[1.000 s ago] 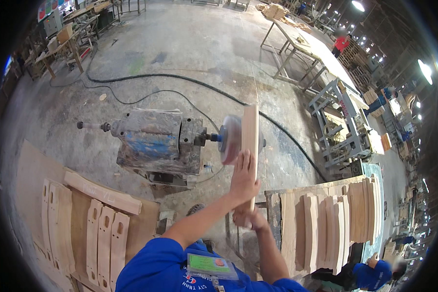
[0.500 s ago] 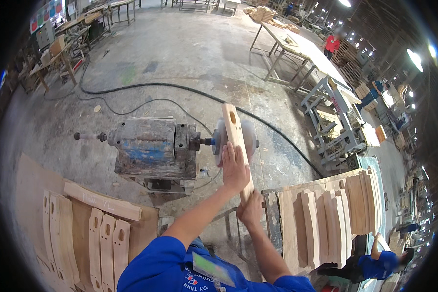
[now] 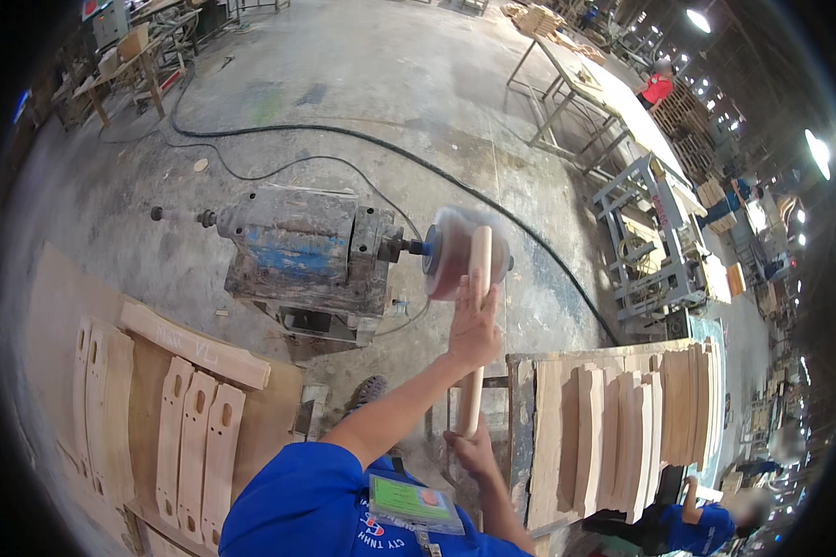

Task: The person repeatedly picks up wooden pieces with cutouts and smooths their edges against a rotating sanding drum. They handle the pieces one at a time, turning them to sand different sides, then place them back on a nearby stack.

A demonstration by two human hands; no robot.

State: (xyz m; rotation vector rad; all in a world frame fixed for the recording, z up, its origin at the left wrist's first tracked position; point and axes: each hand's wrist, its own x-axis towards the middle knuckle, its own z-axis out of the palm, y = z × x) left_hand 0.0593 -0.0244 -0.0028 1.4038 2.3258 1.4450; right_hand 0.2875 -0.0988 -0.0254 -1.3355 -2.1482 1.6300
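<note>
A pale wooden bar (image 3: 481,255) stands edge-up against the blurred sanding wheel (image 3: 453,255). My left hand (image 3: 475,330) lies over the bar's middle, fingers stretched along it toward the wheel. Around the near end of the bar my right hand (image 3: 474,451) is closed. The wheel sits on the shaft of a worn grey and blue motor (image 3: 297,243). Part of the wheel is hidden behind the bar.
At left, slotted wooden pieces (image 3: 195,446) lie on a board (image 3: 283,399). Curved wooden pieces (image 3: 613,441) stand on a bench at right. A black cable (image 3: 418,167) crosses the floor. A co-worker in blue (image 3: 701,527) is at lower right.
The bar has turned from its broad slotted face onto a narrow edge. Both hands have shifted with it, the right one nearer to me. The view has moved slightly.
</note>
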